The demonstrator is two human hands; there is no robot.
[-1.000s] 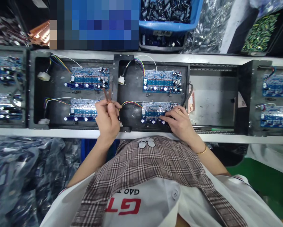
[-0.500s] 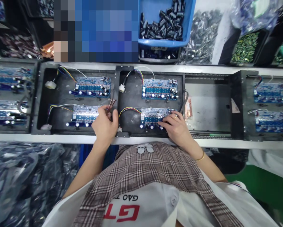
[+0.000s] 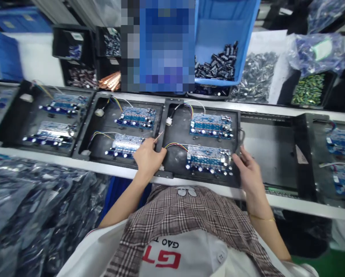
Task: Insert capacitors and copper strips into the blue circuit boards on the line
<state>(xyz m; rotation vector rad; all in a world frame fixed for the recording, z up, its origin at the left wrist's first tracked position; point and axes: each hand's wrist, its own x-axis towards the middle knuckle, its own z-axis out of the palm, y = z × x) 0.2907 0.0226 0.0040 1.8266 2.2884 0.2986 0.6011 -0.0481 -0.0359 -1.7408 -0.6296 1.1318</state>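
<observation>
My left hand (image 3: pixel 149 156) is closed around thin copper-coloured leads (image 3: pixel 158 137), over the divider between two black trays. Beside it on the left lies a blue circuit board (image 3: pixel 125 144). My right hand (image 3: pixel 249 169) is at the right edge of the middle black tray (image 3: pixel 176 175), fingers bent near the lower right board (image 3: pixel 209 157); what it holds, if anything, is hidden. Above that board sits another blue board (image 3: pixel 211 124). Coloured wires (image 3: pixel 176 144) run from the lower board toward my left hand. A white connector (image 3: pixel 169 121) lies in the tray's upper left.
Behind the trays stand a blue bin (image 3: pixel 218 81) of black cylindrical parts, a black bin of green parts (image 3: pixel 308 89) and copper-coloured strips (image 3: pixel 110 81). More boards lie in trays at both sides. Dark plastic bags (image 3: pixel 42 207) fill the lower left.
The view has shifted, so the trays appear lower and further right. My right hand has left the lower right board for the tray's right edge. My left hand still holds thin leads.
</observation>
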